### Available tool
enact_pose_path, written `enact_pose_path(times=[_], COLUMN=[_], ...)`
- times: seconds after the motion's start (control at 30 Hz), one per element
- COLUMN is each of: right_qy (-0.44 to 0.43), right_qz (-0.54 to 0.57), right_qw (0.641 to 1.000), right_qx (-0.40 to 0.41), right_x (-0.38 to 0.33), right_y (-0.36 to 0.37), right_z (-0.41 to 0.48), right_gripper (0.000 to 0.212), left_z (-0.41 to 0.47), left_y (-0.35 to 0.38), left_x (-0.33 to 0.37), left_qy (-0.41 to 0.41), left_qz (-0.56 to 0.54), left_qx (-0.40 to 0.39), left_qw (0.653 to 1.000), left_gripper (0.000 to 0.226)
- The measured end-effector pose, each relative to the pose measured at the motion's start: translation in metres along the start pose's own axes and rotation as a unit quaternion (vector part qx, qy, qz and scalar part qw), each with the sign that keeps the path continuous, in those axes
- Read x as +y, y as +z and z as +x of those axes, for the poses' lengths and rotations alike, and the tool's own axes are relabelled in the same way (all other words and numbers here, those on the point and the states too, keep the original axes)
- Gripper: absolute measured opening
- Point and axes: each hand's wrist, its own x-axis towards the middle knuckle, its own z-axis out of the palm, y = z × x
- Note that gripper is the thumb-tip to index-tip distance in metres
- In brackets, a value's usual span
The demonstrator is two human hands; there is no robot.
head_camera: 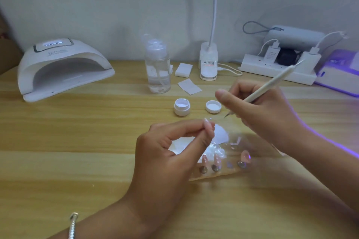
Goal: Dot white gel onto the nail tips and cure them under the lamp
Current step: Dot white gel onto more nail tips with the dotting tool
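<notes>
Currently: left hand (pixel 167 151) pinches one nail tip (pixel 208 127) between thumb and forefinger, held just in front of the open gel pot (pixel 182 107), above the table (pixel 77 132). Right hand (pixel 258 110) grips a white dotting pen (pixel 270 85) pencil-style, fingers curled round the shaft. Its metal point hangs to the right and in front of the pot, near the pinched tip, not touching. Lid (pixel 213 106) lies upturned just right of the pot. Clear holder (pixel 229 165) with three mounted tips (pixel 245 155) sits farther in front. Curing lamp (pixel 64 68) stands well left of the pot, behind it.
</notes>
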Motion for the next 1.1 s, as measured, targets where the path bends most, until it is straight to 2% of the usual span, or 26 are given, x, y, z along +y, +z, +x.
enact_pose_path(times=[0.07,0.17,0.27,0.43,0.8,0.9,1.1], right_qy=[0.028,0.035,0.034,0.031,0.001,-0.020,-0.096], right_qz=[-0.054,-0.106,-0.096,-0.055,-0.071,-0.064,0.052], right_qw=[0.998,0.994,0.995,0.997,0.995,0.997,0.993], right_qx=[-0.022,-0.009,0.002,-0.035,-0.064,-0.035,0.045], right_x=[0.010,0.017,0.021,0.020,0.024,0.018,-0.008], right_y=[-0.002,-0.002,-0.002,0.002,0.006,0.005,0.009], right_z=[0.001,0.002,0.004,0.000,-0.002,-0.002,-0.010], right_gripper=[0.047,0.049,0.048,0.044,0.039,0.039,0.036], left_z=[0.003,0.006,0.007,0.008,0.008,0.008,0.006], left_y=[-0.002,-0.005,-0.005,-0.006,-0.005,-0.005,-0.004], left_x=[-0.001,-0.003,-0.004,-0.004,-0.004,-0.004,-0.005], left_qy=[-0.002,-0.020,-0.028,-0.027,-0.025,-0.026,-0.020], left_qz=[0.009,-0.006,-0.016,-0.022,-0.019,-0.016,-0.014], left_qx=[-0.011,-0.004,0.001,0.002,-0.004,-0.001,-0.014], left_qw=[1.000,1.000,0.999,0.999,1.000,1.000,1.000], left_gripper=[0.007,0.010,0.010,0.011,0.013,0.011,0.004])
